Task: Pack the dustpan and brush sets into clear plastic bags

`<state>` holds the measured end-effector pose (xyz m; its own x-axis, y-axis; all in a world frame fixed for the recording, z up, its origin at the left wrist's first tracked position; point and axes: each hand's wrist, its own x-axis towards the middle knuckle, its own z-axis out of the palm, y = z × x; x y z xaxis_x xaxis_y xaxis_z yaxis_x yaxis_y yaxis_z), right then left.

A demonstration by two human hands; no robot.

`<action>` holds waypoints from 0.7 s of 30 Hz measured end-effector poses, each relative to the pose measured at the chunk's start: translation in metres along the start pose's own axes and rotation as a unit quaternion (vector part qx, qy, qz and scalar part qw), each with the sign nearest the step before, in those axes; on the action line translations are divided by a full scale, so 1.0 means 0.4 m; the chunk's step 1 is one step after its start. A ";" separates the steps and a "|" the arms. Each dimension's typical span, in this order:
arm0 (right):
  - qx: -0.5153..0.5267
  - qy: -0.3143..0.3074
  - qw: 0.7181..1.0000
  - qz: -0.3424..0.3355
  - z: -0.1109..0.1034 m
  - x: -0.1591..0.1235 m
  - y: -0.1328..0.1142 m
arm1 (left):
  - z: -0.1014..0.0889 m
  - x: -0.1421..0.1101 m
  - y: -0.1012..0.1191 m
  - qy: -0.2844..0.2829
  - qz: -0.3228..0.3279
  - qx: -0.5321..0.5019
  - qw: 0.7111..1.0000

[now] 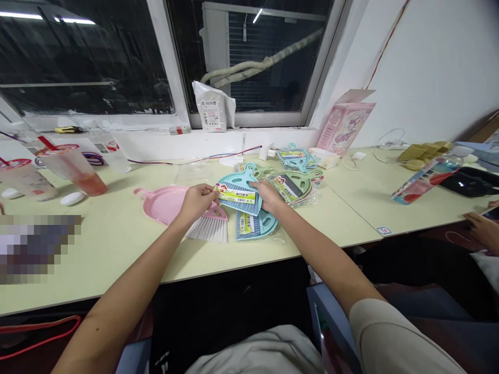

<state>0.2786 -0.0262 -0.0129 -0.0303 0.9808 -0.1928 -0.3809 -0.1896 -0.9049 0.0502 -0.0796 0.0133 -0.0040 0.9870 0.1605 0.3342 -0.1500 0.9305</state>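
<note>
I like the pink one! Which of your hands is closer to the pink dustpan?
Left. The left hand sits right at the pink dustpan, over its near edge. The right hand is farther off, on the blue set.

**Colours on the table**

Table point(117, 244): pale yellow-cream. Dustpan point(161, 203): pink, w/ pink-handled brush point(210, 224), white bristles. Blue brush set point(237, 195) betw. the hands has a yellow-green label w/ red print. Teal dustpan set point(255, 226) below it, striped grey insert. Green set point(292, 186) to the right; teal set point(294, 157) behind. Box point(345, 127): pink, cartoon pattern. Drink cup point(74, 169): reddish, red straw.
</note>
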 end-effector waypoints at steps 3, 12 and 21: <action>0.001 -0.004 1.000 0.005 0.005 -0.004 0.005 | -0.001 0.000 -0.006 0.028 -0.001 0.078 0.997; -0.008 -0.019 1.000 -0.002 -0.001 0.012 0.024 | 0.007 -0.006 -0.023 0.045 0.001 0.148 0.988; 0.005 -0.008 1.000 0.001 0.008 0.000 0.015 | 0.023 -0.037 -0.026 0.055 0.365 0.342 0.864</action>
<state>0.2735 -0.0271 -0.0171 -0.0469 0.9809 -0.1886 -0.3900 -0.1918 -0.9006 0.0554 -0.0923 -0.0018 0.3676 0.6261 0.6876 0.7642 -0.6248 0.1604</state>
